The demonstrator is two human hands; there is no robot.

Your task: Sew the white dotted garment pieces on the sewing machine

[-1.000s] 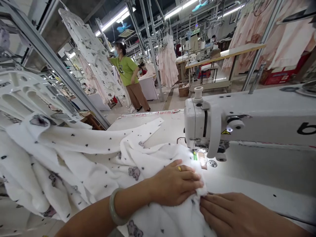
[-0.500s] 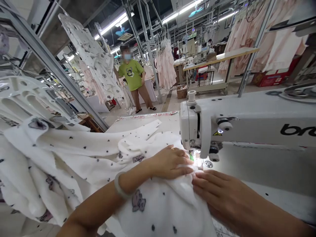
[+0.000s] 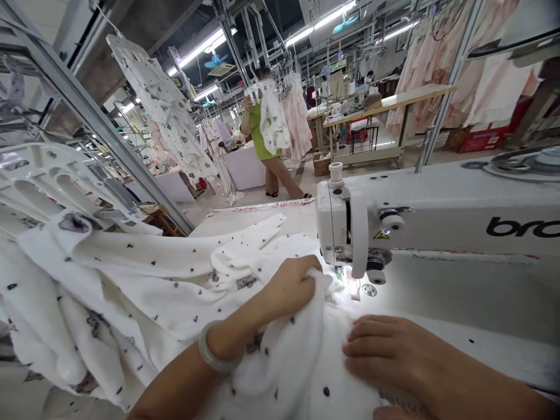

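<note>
White fabric (image 3: pixel 175 291) printed with small dark marks and purplish-grey figures spreads over the left and middle of the sewing table. My left hand (image 3: pixel 291 286), with a pale bangle at its wrist, is closed on a bunched fold of it, left of the needle area. My right hand (image 3: pixel 389 350) lies with fingers stretched out at the fabric's right edge, in front of the machine. The white sewing machine (image 3: pixel 437 216) has its lamp lit over the presser foot, where a bit of fabric lies close by. I cannot tell whether the foot pins it.
A white plastic hanger rack (image 3: pixel 52 169) stands at the left beside a metal post (image 3: pixel 105 128). Beyond the table a person in a green top (image 3: pixel 260 134) walks with printed garments on hangers. Pink garments (image 3: pixel 437 76) hang behind the machine.
My left hand has gone from lying flat near the needle to gripping and lifting the fabric, slightly leftward. My right hand has shifted down, away from the needle. The person has moved right, carrying garments.
</note>
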